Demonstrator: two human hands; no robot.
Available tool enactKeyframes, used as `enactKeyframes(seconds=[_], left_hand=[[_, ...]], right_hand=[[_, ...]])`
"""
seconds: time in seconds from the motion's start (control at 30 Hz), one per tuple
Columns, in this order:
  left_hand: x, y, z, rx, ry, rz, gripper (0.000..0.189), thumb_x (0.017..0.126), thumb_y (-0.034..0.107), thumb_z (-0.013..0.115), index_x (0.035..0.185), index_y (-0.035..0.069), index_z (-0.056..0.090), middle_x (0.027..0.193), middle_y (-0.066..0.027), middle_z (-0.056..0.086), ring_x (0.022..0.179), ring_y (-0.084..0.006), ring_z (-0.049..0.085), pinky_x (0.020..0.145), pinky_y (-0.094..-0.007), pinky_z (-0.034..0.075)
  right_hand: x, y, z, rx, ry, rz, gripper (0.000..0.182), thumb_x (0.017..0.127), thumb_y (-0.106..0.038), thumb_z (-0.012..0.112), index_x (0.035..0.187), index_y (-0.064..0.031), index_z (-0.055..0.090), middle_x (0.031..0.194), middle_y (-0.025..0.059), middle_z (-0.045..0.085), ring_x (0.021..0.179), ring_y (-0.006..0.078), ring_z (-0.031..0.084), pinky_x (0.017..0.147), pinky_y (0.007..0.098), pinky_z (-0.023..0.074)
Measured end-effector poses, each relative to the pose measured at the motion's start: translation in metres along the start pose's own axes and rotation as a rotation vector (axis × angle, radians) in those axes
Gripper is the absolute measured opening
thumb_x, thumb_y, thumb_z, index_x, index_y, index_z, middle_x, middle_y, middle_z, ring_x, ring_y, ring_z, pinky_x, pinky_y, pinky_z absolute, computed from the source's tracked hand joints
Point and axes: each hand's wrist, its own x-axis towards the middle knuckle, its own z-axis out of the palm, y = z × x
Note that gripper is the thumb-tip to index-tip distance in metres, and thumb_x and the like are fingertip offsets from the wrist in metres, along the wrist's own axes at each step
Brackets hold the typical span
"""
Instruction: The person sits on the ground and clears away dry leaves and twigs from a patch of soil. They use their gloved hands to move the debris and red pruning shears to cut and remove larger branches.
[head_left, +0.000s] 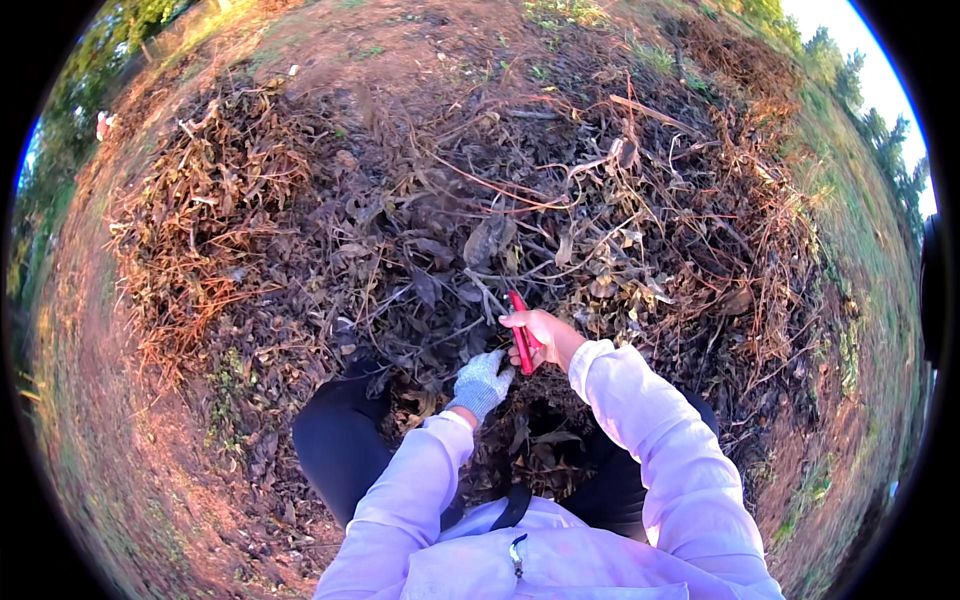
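My right hand (546, 336), bare, is closed around a red-handled hand tool (521, 334), which looks like pruning shears; its tip points away from me. Just left of it is my left hand (481, 382) in a grey knitted glove, its fingers curled low over dry plant stuff. Whether its fingertips pinch a stem is too small to tell. Beyond the tool's tip lies a pale forked twig (486, 291) among dark dried leaves (487, 240). A wide heap of withered stems and leaves spreads before me, partly between my knees.
Drier, sunlit brown stalks (217, 225) are heaped at the left. At the upper right lies a longer flat stick (654, 114) near thin curved stems. Reddish bare soil (337, 45) shows beyond the heap, with grass (862, 225) at the right. My dark-clad left knee (337, 442) borders the heap.
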Motion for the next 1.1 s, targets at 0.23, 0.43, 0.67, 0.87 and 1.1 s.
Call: enactKeyframes(seconds=[0.23, 0.43, 0.67, 0.87, 1.1], left_hand=[[-0.005, -0.004, 0.003, -0.009, 0.004, 0.05, 0.036, 0.079, 0.033, 0.063, 0.107, 0.01, 0.06, 0.095, -0.0168, 0.064, 0.089, -0.0361, 0.06, 0.077, -0.0452, 0.048], [-0.009, -0.005, 0.003, 0.073, -0.06, 0.049, 0.037, 0.077, 0.033, 0.065, 0.106, 0.011, 0.061, 0.096, -0.0163, 0.063, 0.09, -0.0361, 0.059, 0.078, -0.0436, 0.048], [0.025, -0.028, -0.02, -0.477, 0.21, -0.229, 0.023, 0.086, 0.026, 0.061, 0.099, 0.007, 0.064, 0.084, -0.0122, 0.066, 0.075, -0.0217, 0.063, 0.069, -0.0326, 0.049], [0.078, 0.047, -0.082, 0.133, 0.582, 0.191, 0.031, 0.081, 0.026, 0.062, 0.109, 0.012, 0.059, 0.109, -0.01, 0.06, 0.102, -0.0291, 0.056, 0.088, -0.0415, 0.044], [0.13, 0.076, -0.065, 0.823, -0.189, 0.19, 0.058, 0.083, 0.045, 0.055, 0.124, 0.005, 0.052, 0.12, -0.0145, 0.058, 0.12, -0.032, 0.047, 0.103, -0.0479, 0.031]], right_hand=[[0.031, 0.006, 0.0, -0.084, 0.04, 0.032, 0.076, 0.072, -0.041, 0.071, 0.129, -0.0044, 0.037, 0.105, 0.0237, 0.053, 0.089, 0.036, 0.058, 0.078, 0.0532, 0.0458], [0.034, 0.014, 0.01, -0.036, 0.111, 0.012, 0.077, 0.066, -0.037, 0.074, 0.128, -0.0075, 0.039, 0.101, 0.0218, 0.053, 0.081, 0.033, 0.057, 0.073, 0.049, 0.0467], [-0.021, 0.017, 0.007, -0.052, 0.086, -0.157, 0.04, 0.074, -0.024, 0.07, 0.099, 0.0027, 0.054, 0.081, 0.0117, 0.053, 0.062, 0.0208, 0.054, 0.055, 0.0329, 0.0449], [-0.071, 0.042, -0.024, -0.015, 0.102, -0.14, 0.029, 0.077, -0.019, 0.067, 0.093, 0.0013, 0.054, 0.069, 0.0056, 0.052, 0.058, 0.0167, 0.051, 0.052, 0.0305, 0.0403], [-0.131, 0.064, -0.038, 0.291, -0.019, -0.107, 0.034, 0.075, -0.029, 0.07, 0.091, -0.0035, 0.054, 0.074, 0.0075, 0.054, 0.065, 0.0197, 0.057, 0.057, 0.0331, 0.0469]])
